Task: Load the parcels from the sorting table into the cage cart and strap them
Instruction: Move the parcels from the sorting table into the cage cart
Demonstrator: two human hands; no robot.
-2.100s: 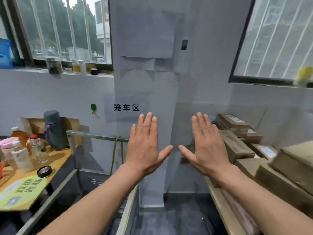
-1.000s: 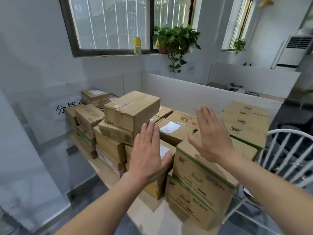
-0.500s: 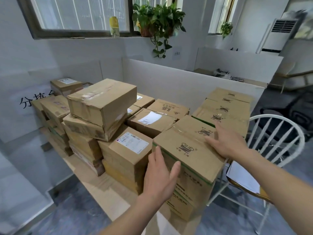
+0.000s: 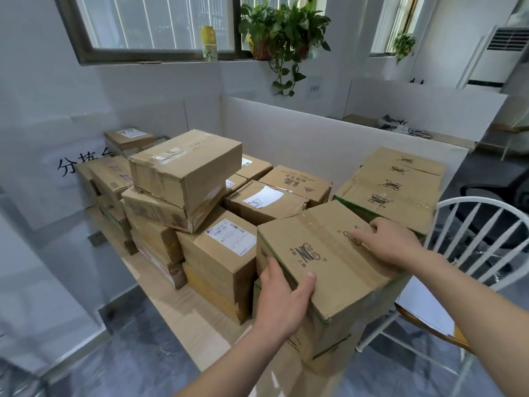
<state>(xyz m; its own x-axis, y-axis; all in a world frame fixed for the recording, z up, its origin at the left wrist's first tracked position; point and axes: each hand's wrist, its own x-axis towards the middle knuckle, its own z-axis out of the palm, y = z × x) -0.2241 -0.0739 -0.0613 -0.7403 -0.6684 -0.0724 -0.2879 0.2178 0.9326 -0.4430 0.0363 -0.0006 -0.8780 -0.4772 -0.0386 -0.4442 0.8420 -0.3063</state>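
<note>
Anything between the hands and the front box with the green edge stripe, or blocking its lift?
Nothing between them: left hand grips the near corner of the front box, right hand lies on its far right top. Nothing sits on it. The cage cart is out of view.

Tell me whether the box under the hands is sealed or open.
Sealed: the box has its top flaps shut flat, with clear tape along the seam.
</note>
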